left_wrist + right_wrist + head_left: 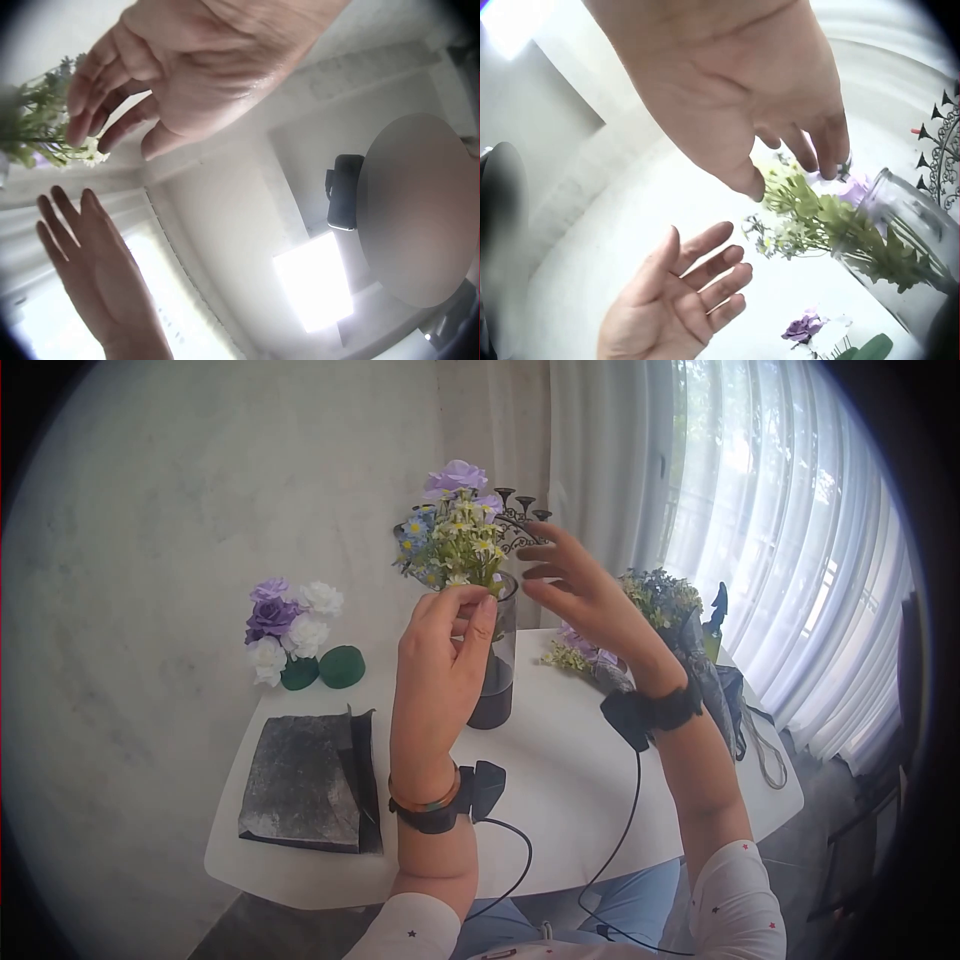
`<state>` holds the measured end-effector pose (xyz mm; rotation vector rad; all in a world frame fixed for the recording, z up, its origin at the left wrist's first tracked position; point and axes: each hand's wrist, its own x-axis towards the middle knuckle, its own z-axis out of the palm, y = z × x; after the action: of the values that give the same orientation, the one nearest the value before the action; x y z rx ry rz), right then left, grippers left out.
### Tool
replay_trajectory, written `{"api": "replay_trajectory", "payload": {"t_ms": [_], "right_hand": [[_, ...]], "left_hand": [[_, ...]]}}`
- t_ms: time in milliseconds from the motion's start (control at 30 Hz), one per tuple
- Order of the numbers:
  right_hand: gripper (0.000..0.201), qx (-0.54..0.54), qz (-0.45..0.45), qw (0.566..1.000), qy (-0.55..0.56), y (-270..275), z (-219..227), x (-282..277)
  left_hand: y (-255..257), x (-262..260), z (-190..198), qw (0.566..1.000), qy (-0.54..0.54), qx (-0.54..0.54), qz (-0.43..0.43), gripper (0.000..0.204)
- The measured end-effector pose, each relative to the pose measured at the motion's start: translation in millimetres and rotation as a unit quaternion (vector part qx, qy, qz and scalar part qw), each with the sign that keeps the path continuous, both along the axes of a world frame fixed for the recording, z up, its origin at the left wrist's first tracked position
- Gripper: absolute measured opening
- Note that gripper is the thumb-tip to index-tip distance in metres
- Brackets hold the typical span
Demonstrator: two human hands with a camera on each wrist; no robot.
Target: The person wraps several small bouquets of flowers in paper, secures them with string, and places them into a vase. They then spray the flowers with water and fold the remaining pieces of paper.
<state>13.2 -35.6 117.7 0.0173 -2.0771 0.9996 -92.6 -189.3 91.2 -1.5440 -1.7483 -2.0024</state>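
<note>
A tall glass vase, dark in its lower part, stands on the white table with a mixed bunch in it. The bunch shows a lavender rose, small white daisies and small blue flowers. My left hand is raised in front of the vase, fingers loosely bent and apart from the thumb, as the right wrist view shows. My right hand hovers at the right of the blooms with fingers spread. Green leaves hang over the vase rim below that hand. Neither palm holds anything.
Purple and white roses stand in green foam at the back left. A dark folded sheet lies front left. More flowers in dark wrapping lie at right. A black candelabra stands behind the vase.
</note>
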Motion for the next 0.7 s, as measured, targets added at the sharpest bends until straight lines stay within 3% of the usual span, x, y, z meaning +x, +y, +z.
{"api": "replay_trajectory", "payload": {"t_ms": [133,233,333,433,700], "right_hand": [[0.038,-0.01,-0.029,0.999,0.031,-0.9,-1.1,55.0],[0.03,-0.063,0.001,0.998,0.022,-10.5,0.6,94.1],[0.026,-0.05,-0.073,0.99,0.106,-25.0,2.5,123.9],[0.026,-0.029,-0.094,0.981,0.167,-12.5,-6.3,142.3],[0.023,-0.06,-0.195,0.96,0.191,48.4,-23.3,176.5]], "left_hand": [[1.8,6.4,1.1,1.0,0.004,-0.017,-0.007,0.029],[4.9,13.5,1.1,0.999,0.016,-0.026,-0.016,0.028],[10.9,20.6,-1.5,0.999,0.027,-0.02,-0.029,0.026],[11.1,29.9,-2.2,0.998,0.041,-0.032,-0.028,0.022],[14.7,73.1,-1.4,0.993,0.082,-0.068,-0.049,0.014]]}}
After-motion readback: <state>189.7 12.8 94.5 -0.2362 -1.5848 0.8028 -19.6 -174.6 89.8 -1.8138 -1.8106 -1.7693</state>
